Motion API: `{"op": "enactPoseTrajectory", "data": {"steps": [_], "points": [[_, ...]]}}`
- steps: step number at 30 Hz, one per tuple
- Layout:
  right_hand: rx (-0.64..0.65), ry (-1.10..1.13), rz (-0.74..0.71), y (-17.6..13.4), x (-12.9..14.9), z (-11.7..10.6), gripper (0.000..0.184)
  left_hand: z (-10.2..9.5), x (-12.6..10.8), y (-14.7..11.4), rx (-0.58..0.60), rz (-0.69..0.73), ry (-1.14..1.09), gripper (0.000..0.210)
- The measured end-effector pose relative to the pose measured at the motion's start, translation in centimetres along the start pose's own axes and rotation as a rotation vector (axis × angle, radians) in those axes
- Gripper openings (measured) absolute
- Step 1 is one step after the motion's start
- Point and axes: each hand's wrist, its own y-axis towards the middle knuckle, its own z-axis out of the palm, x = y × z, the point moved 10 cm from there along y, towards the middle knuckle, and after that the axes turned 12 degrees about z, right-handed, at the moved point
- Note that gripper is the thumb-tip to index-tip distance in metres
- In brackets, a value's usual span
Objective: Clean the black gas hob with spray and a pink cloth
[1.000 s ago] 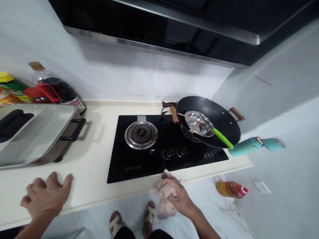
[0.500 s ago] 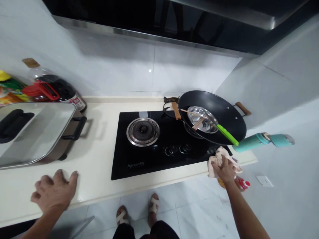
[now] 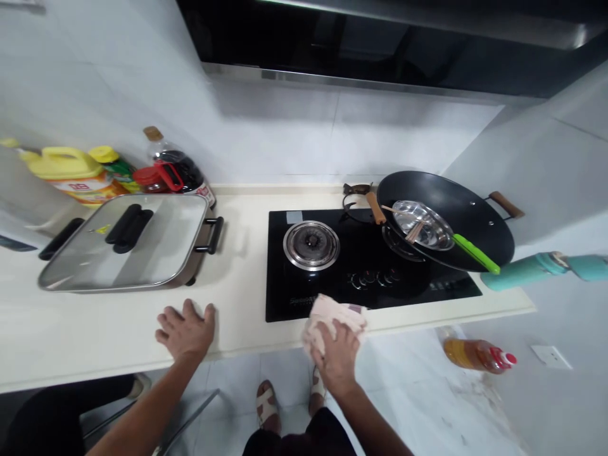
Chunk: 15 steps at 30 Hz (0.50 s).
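Note:
My right hand (image 3: 336, 351) grips a pale pink cloth (image 3: 332, 311) over the front edge of the black gas stove (image 3: 280, 294), left of its knobs. The cloth covers part of the stove's front rim and the counter edge. My left hand (image 3: 187, 329) lies on the cream counter (image 3: 240, 285) with its fingers spread, holding nothing. It is in front of an electric pan (image 3: 156, 240) with a glass lid. On the stove's left side the burner (image 3: 311, 245) is bare.
A black wok (image 3: 437, 183) sits over the right burner, holding a metal bowl (image 3: 418, 218), chopsticks and a green-handled utensil (image 3: 476, 254). A teal bottle (image 3: 517, 272) lies beside it. Bottles (image 3: 71, 171) line the back left. An oil bottle (image 3: 477, 354) stands on the floor. The range hood (image 3: 380, 50) overhangs.
My right hand has moved the cloth leftward along the stove's front edge, from the right corner to left of the knobs. My left hand stays on the counter; the view has shifted left.

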Motion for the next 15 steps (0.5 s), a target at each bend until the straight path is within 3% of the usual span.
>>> {"op": "enactPoseTrajectory", "data": {"steps": [4, 8, 11, 13, 15], "points": [[0.303, 0.099, -0.128, -4.0, 8.4, 5.4, 0.067, -0.2, 0.6, -0.3, -0.095, -0.02, -0.05, 0.07], [0.429, 0.357, -0.236, -6.7, 14.0, 6.5, 0.055, 0.6, 1.6, -0.7, -0.078, 0.01, -0.126, 0.069], [0.536, 0.71, -0.065, -6.4, 14.5, 6.2, 0.046, 0.9, 2.5, -0.9, -0.067, 0.08, -0.162, 0.061], [0.639, 0.933, 0.131, -5.5, 13.7, 6.1, 0.05, 1.0, 3.0, -1.1, -0.069, 0.123, -0.177, 0.055], [0.65, 1.096, 0.268, -3.5, 12.2, 4.7, 0.056, 1.1, 3.3, -1.3, -0.076, 0.156, -0.186, 0.051]]}}
